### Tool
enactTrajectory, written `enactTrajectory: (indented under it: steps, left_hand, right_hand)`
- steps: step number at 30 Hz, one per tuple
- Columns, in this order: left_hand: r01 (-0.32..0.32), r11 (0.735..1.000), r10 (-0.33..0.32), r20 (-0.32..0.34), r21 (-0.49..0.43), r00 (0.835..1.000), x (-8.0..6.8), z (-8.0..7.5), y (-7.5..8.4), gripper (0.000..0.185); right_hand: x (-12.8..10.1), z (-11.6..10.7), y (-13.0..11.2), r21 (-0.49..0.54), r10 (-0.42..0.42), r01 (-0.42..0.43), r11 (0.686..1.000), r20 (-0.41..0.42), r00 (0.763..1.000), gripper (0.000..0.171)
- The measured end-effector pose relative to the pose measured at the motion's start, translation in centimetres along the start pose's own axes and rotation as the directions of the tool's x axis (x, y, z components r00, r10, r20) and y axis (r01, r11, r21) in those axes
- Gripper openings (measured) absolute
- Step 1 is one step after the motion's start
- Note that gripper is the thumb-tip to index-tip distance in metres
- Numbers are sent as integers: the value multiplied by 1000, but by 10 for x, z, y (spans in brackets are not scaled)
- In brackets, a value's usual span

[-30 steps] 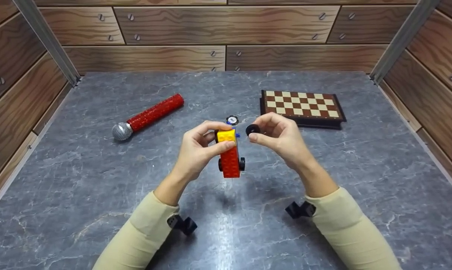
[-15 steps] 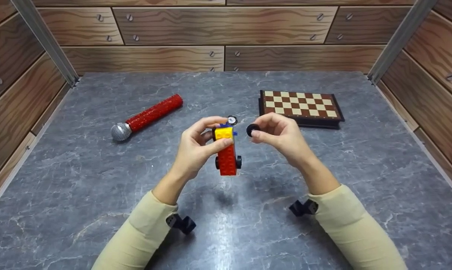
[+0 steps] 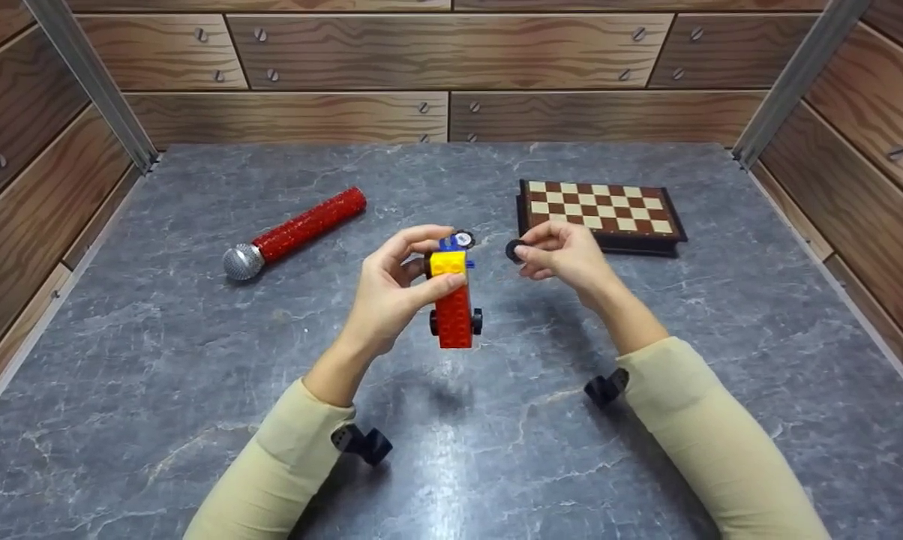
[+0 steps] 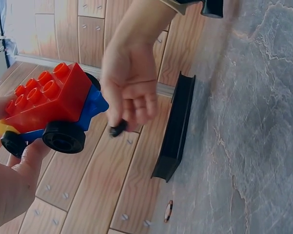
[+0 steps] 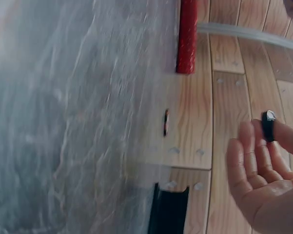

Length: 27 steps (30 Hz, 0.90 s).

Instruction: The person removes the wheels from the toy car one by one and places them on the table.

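Observation:
My left hand [image 3: 380,300] grips a toy car [image 3: 454,322] built of red and yellow studded bricks on a blue base, holding it above the table by its yellow end. A blue axle stub [image 3: 470,264] sticks out bare on the car's right side by the yellow brick. Black wheels show at the red end; in the left wrist view the blue base [image 4: 93,103] and a black wheel [image 4: 63,137] are plain. My right hand [image 3: 568,259] pinches a loose black wheel [image 3: 514,250] between thumb and fingers, apart from the car. The right wrist view shows this wheel [image 5: 267,127] edge-on.
A chessboard box [image 3: 601,214] lies behind my right hand. On the left is a red glittery microphone [image 3: 301,229] with a silver head. A round black-and-white chip [image 3: 464,239] lies just beyond the car. Wood-patterned walls [image 3: 451,52] enclose the grey marbled table [image 3: 196,360].
My right hand has drawn slightly right and away from the car, with the wheel turned in its fingers. The left hand and car have barely shifted.

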<state>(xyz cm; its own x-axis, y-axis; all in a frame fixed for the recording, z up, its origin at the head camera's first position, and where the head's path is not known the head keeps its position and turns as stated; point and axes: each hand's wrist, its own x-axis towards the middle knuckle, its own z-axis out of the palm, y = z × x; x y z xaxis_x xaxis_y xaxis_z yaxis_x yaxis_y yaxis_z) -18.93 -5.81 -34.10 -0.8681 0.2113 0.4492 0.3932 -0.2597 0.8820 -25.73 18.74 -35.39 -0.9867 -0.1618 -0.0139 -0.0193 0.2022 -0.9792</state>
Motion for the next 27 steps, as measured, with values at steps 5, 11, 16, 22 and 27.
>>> enactTrajectory:
  steps: [5, 11, 16, 22, 27]
  left_hand:
    - [-4, 1000, 4, -1, -1, 1000, 0, -1, 1, 45]
    - [26, 1000, -26, 0, -5, 1000, 0, 0, 1, 45]
    - [33, 999, -33, 3, -5, 999, 0, 0, 2, 45]
    - [44, 999, -44, 8, -5, 999, 0, 1, 2, 43]
    - [51, 999, -51, 5, -4, 999, 0, 1, 1, 43]
  right_hand:
    - [11, -6, 10, -72, 116, -117, 990, -29, 993, 23]
    - [18, -9, 20, -41, 250, -249, 968, 1, 968, 25]
    - [20, -10, 25, -61, 346, -343, 937, 54, 937, 25]
    - [21, -6, 29, -98, 425, -417, 904, 86, 901, 23]
    - [22, -2, 32, -148, 456, -442, 885, 86, 886, 23]
